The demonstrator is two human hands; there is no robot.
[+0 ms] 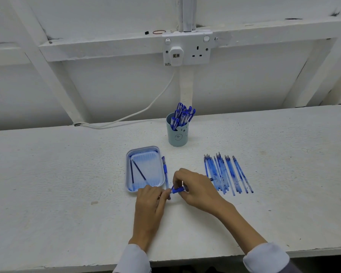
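Pen work at the tabletop [67, 184]: left hand [152, 201] pinches one end of a blue pen [177, 189], right hand [195, 188] curls round its grip, the pen between them. Best bet: steady w/ left, twist w/ right only (refill tray [143, 149] just beyond left hand).

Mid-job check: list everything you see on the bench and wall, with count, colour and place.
pen: one, blue, held between both hands, in front of the tray
spare pen: one, blue, along the tray's right side
tray: one, pale blue, table centre
refills in tray: two, dark blue
cup: one, pale blue, behind the tray
pens in cup: bunch, blue, count unclear
loose refills: row, blue-stained, right of hands, count unclear
socket: one, white, wall
table: one, white
left hand: pinches the pen
right hand: grips the pen
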